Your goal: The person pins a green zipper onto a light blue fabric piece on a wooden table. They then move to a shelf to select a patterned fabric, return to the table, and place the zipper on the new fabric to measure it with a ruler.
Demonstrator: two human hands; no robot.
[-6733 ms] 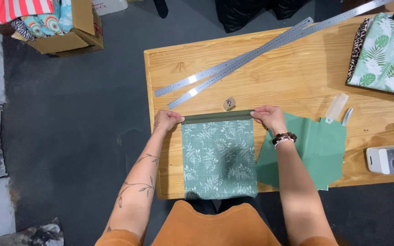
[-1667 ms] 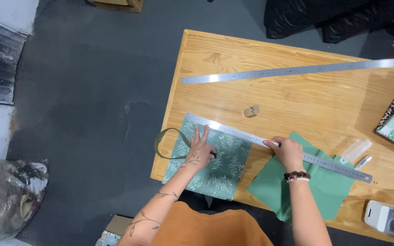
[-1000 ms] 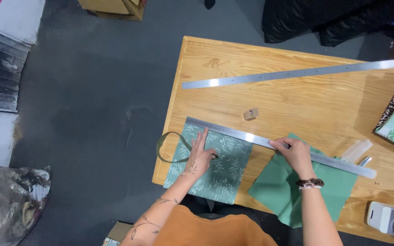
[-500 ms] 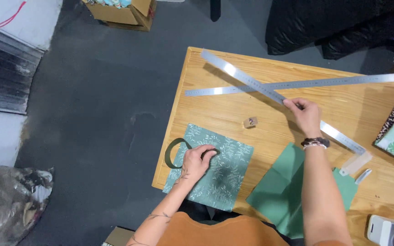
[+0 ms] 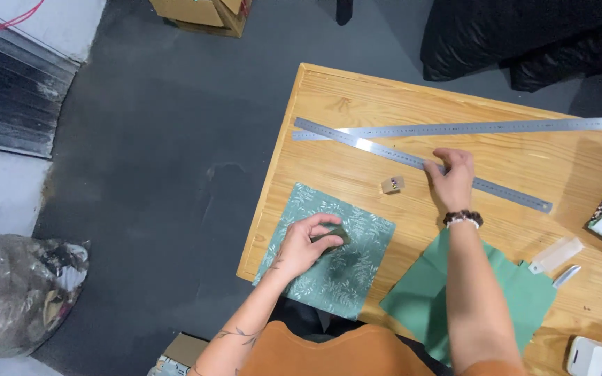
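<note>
left hand (image 5: 306, 245) grip clenched on a dark strap (image 5: 334, 235) atop leaf-print fabric (image 5: 329, 251); right hand (image 5: 449, 179) released, flat on steel ruler (image 5: 419, 163)

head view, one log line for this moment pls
left hand: pinching dark strap on leaf-print fabric | right hand: on shorter steel ruler | plain green fabric: flat beside

Single head-mounted view, looking steeply down from above the person's torso. The light wooden table (image 5: 357, 150) fills the right half at medium range; the dark grey floor (image 5: 161, 160) occupies the left half.
</note>
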